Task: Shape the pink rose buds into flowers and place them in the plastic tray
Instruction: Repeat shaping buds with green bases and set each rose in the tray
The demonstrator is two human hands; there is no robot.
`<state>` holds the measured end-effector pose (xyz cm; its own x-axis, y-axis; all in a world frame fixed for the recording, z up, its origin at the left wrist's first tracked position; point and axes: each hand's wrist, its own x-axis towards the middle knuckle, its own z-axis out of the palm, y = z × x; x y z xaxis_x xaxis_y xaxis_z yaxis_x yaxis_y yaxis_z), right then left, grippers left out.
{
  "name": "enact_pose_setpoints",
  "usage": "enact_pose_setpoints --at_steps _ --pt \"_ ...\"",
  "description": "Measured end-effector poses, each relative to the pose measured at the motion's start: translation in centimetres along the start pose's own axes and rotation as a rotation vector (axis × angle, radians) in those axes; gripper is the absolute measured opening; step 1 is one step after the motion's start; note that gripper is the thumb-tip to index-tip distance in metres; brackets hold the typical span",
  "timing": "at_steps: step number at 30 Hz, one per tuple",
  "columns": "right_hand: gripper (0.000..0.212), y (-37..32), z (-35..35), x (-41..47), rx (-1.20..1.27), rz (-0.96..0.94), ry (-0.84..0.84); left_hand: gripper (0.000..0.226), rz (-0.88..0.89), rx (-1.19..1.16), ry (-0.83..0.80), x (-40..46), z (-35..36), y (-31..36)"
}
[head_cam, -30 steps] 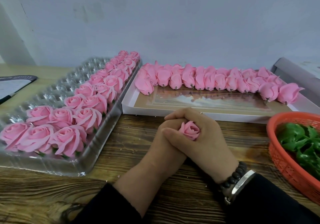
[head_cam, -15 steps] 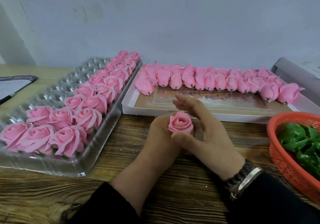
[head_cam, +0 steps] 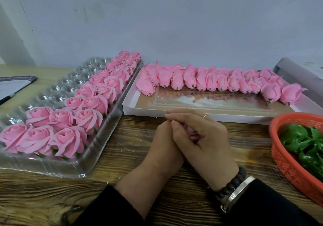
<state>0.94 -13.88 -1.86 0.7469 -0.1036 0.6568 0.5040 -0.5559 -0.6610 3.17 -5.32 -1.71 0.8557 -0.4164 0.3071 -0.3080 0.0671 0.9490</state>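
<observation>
Grey wall behind, wooden table (head_cam: 132, 159) in front. The right hand (head_cam: 206, 138) is cupped over the left hand (head_cam: 164, 143) at table centre, both clasped round one rose bud (head_cam: 191, 133); only a sliver of pink shows between the fingers, so its axis and how far it is opened cannot be told. Left hand grips from below, right wraps over the top.

The plastic tray (head_cam: 97, 152) lies to the left of the hands, just beside the left one, running away toward the wall. Shaped roses (head_cam: 70, 138) fill its right-side columns; the empty wells sit on the far-left side, beyond those roses. The left hand is nearer, so placing likely means a reach left across the filled rows.

Unshaped buds (head_cam: 201, 80) line the back of a white box (head_cam: 139, 111) just ahead. An orange basket (head_cam: 290, 170) of green leaves (head_cam: 304, 143) sits on the right.
</observation>
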Motion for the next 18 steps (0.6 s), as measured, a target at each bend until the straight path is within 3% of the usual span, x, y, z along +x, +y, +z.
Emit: enact_pose_setpoints --at_steps 4,11,15,18 --pt "0.032 0.1 -0.4 0.2 0.066 0.139 -0.136 0.032 -0.043 -0.114 -0.033 -0.1 0.1 0.6" --pt "0.045 0.7 -1.7 1.1 0.095 0.203 -0.418 0.034 0.055 0.109 0.032 -0.1 -0.1 1.0" --pt "0.054 1.3 -2.1 1.2 0.092 0.237 -0.477 0.025 0.090 0.078 0.024 -0.1 -0.3 0.9" --pt "0.075 1.5 -2.4 1.2 0.122 0.275 -0.501 0.029 0.076 0.083 0.023 0.1 -0.4 0.8"
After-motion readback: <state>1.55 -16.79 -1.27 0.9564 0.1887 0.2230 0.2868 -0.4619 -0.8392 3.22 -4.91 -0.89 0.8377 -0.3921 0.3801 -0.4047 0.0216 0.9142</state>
